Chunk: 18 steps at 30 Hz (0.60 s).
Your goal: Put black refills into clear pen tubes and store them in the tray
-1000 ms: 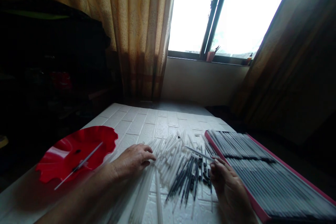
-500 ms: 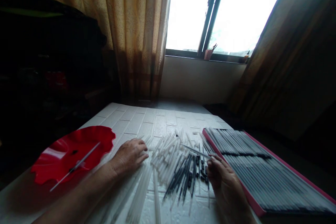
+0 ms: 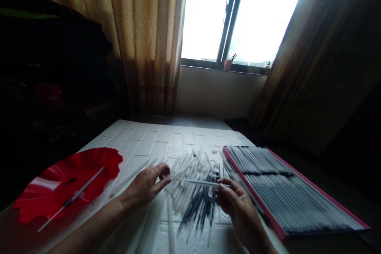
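Slim grey tube is pinched between thumb and fingers of the right hand, above the clear tubes and dark rods on the white bench. The left hand, thumb and forefinger parted, sits near the tube's free end, apart from it.

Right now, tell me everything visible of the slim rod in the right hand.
The slim rod is pale grey, straight and narrow, material unclear. The right hand pinches it near one end, roughly level, its free end toward but apart from the left hand, translucent tubes showing behind it.
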Each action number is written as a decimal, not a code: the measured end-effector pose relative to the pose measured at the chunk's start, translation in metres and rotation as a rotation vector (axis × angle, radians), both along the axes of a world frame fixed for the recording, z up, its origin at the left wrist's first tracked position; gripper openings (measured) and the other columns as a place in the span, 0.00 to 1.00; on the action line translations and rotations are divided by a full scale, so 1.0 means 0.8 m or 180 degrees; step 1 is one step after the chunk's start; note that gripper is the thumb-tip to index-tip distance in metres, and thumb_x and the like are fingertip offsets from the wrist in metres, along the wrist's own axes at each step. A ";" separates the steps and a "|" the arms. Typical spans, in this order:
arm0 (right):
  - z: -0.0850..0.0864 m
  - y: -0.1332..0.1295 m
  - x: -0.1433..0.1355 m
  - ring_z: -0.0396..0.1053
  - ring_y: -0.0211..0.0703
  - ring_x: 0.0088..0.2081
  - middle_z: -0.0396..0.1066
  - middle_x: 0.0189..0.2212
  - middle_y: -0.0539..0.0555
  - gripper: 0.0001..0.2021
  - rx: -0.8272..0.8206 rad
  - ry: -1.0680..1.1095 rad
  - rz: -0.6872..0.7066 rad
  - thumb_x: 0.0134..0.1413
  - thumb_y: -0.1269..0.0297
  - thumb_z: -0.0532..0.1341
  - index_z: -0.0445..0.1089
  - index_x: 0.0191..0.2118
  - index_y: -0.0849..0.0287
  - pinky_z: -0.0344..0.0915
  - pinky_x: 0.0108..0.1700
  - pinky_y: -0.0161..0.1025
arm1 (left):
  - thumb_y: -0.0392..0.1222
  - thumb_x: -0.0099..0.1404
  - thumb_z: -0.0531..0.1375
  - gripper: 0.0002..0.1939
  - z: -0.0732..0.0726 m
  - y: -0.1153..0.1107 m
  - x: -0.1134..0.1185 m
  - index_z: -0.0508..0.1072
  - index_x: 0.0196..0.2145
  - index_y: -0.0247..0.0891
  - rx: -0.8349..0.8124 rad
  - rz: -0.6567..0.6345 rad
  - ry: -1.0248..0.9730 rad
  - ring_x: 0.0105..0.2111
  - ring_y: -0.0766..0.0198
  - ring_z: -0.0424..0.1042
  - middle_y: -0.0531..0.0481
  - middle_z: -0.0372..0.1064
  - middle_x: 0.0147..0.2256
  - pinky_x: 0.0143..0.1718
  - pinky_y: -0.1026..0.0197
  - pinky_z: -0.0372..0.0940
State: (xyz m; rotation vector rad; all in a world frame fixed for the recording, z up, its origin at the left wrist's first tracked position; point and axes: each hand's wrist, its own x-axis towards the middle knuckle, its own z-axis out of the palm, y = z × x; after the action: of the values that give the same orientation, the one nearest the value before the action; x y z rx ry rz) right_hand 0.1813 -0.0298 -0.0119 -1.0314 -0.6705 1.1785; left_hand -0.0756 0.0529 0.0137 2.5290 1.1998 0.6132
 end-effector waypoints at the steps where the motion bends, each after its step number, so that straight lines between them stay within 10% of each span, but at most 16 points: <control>1: 0.000 0.000 -0.002 0.62 0.30 0.18 0.73 0.20 0.50 0.20 0.0051 -0.0087 0.0088 0.36 0.56 0.73 0.69 0.34 0.61 0.53 0.19 0.25 | 0.45 0.66 0.53 0.07 0.001 -0.002 0.003 0.66 0.35 0.40 -0.0127 -0.0085 -0.0139 0.31 0.64 0.70 0.53 0.71 0.32 0.34 0.64 0.64; 18: -0.001 -0.001 -0.009 0.59 0.30 0.18 0.71 0.19 0.51 0.19 0.0151 -0.0482 0.0056 0.38 0.53 0.71 0.70 0.32 0.61 0.49 0.18 0.26 | 0.43 0.63 0.56 0.05 0.005 -0.020 0.014 0.65 0.33 0.41 -0.0611 -0.0345 -0.0500 0.29 0.66 0.67 0.55 0.68 0.29 0.32 0.65 0.59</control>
State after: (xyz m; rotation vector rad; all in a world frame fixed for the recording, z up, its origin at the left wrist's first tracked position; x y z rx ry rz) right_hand 0.1738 -0.0303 -0.0127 -1.0838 -0.8242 1.1020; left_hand -0.0644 0.0371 0.0180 2.3215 1.0089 0.6255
